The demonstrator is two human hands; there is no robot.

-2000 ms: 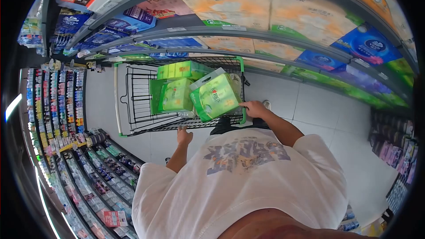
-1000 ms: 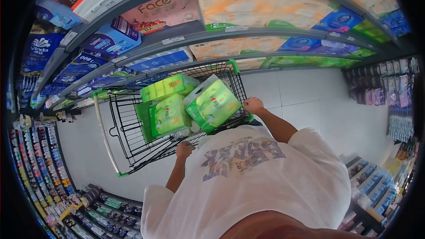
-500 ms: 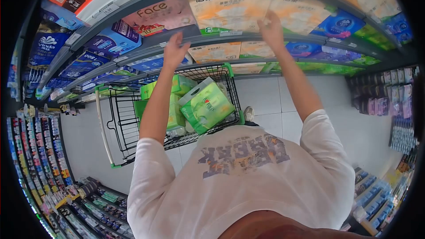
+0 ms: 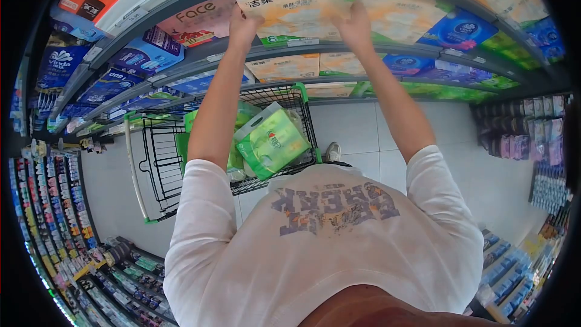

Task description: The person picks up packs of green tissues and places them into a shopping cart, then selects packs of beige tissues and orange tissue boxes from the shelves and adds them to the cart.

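A wide orange-and-white pack of tissues [image 4: 296, 12] with Chinese lettering sits on the upper shelf, its top edge showing a barcode. My left hand [image 4: 243, 29] grips its left end, beside a pink pack marked Face [image 4: 196, 19]. At the pack's right end, my right hand [image 4: 354, 27] holds it, next to a similar orange pack [image 4: 402, 15]. Below my arms stands a black wire shopping cart [image 4: 163, 163] with green corners. Inside it lies a green plastic-wrapped pack [image 4: 272, 142] with a handle, over other green packs partly hidden by my left forearm.
More orange packs [image 4: 284, 68] fill the shelf below. Blue packs [image 4: 463, 29] stand to the right, and blue Vinda packs [image 4: 57, 63] to the left. Hanging goods [image 4: 544, 130] line the right side. Pale floor tiles [image 4: 399, 124] run between the shelves.
Both hands have reached up and taken hold of the orange tissue pack's two ends. My right hand moved left, and the pack's top edge now shows. The view shifted slightly.
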